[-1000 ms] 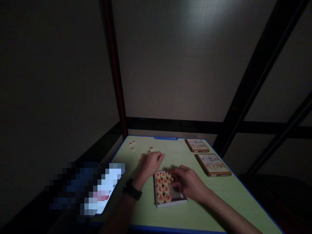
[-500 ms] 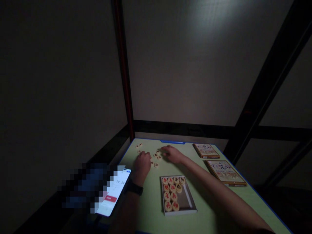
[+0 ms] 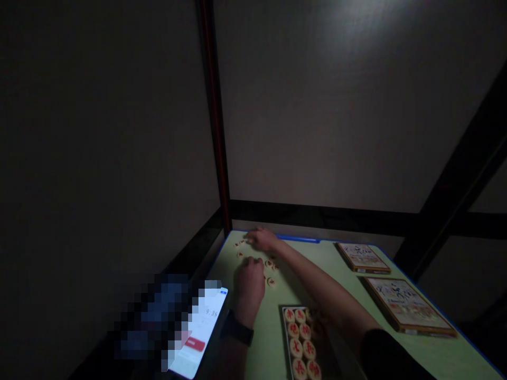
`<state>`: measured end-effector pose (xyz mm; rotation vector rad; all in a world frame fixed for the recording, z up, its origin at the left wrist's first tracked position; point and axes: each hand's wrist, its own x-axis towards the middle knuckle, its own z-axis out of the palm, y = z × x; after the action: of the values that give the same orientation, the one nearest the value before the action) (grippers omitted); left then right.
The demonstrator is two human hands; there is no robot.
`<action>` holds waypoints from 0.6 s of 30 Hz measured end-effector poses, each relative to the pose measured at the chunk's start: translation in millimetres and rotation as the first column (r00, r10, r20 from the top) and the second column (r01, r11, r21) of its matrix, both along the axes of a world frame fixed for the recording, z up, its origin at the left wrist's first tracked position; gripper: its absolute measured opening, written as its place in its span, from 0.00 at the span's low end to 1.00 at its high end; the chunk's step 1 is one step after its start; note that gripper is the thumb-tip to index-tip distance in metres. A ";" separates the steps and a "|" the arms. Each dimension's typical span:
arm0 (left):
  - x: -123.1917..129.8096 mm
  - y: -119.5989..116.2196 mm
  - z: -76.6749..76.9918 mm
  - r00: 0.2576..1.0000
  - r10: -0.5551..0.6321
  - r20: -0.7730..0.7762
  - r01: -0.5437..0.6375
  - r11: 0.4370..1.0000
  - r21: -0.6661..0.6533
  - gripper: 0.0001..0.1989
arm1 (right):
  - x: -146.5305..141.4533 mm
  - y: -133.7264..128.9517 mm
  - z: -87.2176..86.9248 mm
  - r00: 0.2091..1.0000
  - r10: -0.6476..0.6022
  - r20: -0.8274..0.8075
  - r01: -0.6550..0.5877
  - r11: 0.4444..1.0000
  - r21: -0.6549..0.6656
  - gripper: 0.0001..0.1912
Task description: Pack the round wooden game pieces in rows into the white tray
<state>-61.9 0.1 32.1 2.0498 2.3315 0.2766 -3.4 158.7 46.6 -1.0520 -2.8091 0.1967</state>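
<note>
My left hand (image 3: 250,282), with a dark band on its wrist, rests low over the table with its fingers curled in. What they hold, if anything, is hidden. Right beside it lie several round wooden Chinese chess pieces (image 3: 271,282). Farther off, my right hand (image 3: 263,239) reaches toward the far left corner, fingers stretched out, close to a small group of chess pieces (image 3: 242,242). One more chess piece (image 3: 240,255) lies between the two hands. Nearer to me is an open box (image 3: 285,343) with rows of red-marked pieces; my right forearm covers part of it.
Two flat printed boxes, a far one (image 3: 362,257) and a near one (image 3: 410,306), lie on the right of the pale green table (image 3: 328,258). A lit phone (image 3: 200,335) stands at the left edge. A wall and a dark post (image 3: 217,126) rise behind.
My right hand has moved left and away from me, from the middle pieces to the far corner group. My left hand stays curled by the pieces. The view has shifted.
</note>
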 end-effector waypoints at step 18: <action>-19.7 14.5 -13.2 0.993 0.114 0.030 -0.118 0.960 0.254 0.16 | 1.8 10.3 -20.2 0.962 0.240 -0.132 -0.262 0.948 -0.180 0.11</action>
<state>-81.7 14.6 18.9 2.0029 2.5281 0.6256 -1.6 169.0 26.4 -0.6856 -2.8597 0.5506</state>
